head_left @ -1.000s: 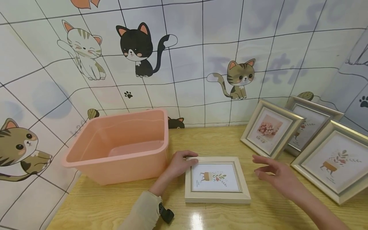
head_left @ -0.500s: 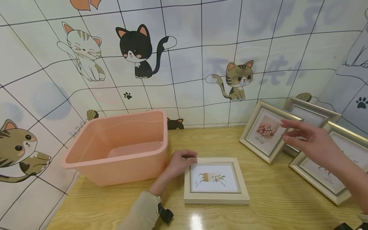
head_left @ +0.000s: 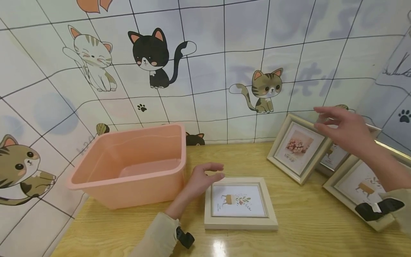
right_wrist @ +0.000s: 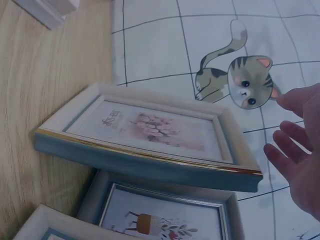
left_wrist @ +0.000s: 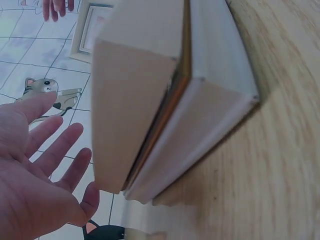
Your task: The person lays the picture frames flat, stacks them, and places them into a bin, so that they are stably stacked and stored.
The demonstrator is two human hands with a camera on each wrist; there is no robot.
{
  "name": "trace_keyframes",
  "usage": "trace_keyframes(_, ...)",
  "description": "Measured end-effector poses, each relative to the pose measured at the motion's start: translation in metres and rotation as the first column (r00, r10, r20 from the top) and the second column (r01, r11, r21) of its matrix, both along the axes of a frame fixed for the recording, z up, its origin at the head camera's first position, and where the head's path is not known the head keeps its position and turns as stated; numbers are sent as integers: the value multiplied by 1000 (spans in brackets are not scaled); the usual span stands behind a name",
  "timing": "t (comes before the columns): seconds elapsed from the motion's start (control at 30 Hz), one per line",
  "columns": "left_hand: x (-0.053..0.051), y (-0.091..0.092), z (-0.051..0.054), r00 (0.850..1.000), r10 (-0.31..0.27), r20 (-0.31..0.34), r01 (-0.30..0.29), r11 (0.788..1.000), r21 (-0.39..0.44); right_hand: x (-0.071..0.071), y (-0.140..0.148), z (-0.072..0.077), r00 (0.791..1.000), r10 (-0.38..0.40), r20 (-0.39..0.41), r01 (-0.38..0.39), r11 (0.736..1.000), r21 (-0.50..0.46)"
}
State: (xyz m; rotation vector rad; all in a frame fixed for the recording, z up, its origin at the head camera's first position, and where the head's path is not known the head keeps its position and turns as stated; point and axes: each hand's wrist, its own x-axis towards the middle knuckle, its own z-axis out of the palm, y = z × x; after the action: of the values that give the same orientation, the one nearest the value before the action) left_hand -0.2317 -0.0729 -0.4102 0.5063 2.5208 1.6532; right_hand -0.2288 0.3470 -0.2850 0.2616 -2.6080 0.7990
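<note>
A cream picture frame (head_left: 240, 201) with a plant drawing lies face up on the table. My left hand (head_left: 198, 181) hovers at its far left corner, fingers loosely extended, holding nothing. In the left wrist view, that hand (left_wrist: 42, 172) is spread beside the frame's side (left_wrist: 137, 105), where two layers show with a dark gap between. A standing frame with pink flowers (head_left: 297, 146) is at the right. Above its upper right corner is my right hand (head_left: 346, 130), thumb and fingers apart. The right wrist view shows this hand (right_wrist: 300, 150) clear of the flower frame (right_wrist: 155, 127).
Behind the flower frame stands a silvery frame (head_left: 334, 157), partly hidden by my right hand. A larger frame (head_left: 361, 185) leans at the far right, partly covered by my forearm. A pink plastic tub (head_left: 135, 189) sits left, against the cat-patterned wall covering (head_left: 205, 71).
My right hand has moved right and up, from beside the lying frame to above the standing ones. My left hand has lifted its fingers off the lying frame's corner.
</note>
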Motion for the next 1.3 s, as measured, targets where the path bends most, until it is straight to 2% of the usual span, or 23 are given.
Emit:
trace_keyframes(0.1, 2, 0, 5, 1000, -19, -5, 19, 1000, 6, -12, 2, -3, 1000, 2, -5, -2, 999, 39)
trace_keyframes(0.3, 6, 1, 13, 997, -74, -28, 74, 997, 3, -30, 8, -11, 993, 5, 116, -13, 998, 64)
trace_keyframes(0.5, 9, 9, 21, 990, -123, -67, 125, 992, 16, -36, 13, -15, 982, 8, 189, -35, 989, 141)
trace_keyframes(0.63, 11, 14, 26, 984, -158, -81, 161, 987, 32, -36, 10, -15, 977, 15, 215, -51, 985, 164)
trace_keyframes(0.8, 10, 16, 34, 973, -200, -113, 205, 978, 35, -26, -5, -5, 985, 27, 172, -57, 984, 171)
trace_keyframes(0.93, 7, 15, 45, 970, -184, -159, 193, 980, 48, -11, -25, 10, 990, 40, 136, -59, 989, 137)
trace_keyframes(1.07, 6, 14, 56, 969, -175, -174, 190, 979, 74, 9, -46, 23, 995, 82, 65, -89, 991, 101)
trace_keyframes(1.17, 5, 15, 59, 965, -179, -192, 199, 976, 92, 24, -58, 27, 991, 132, -2, -131, 988, 79)
trace_keyframes(1.3, 5, 16, 60, 953, -190, -237, 225, 966, 130, 38, -72, 27, 976, 206, -75, -204, 978, 32)
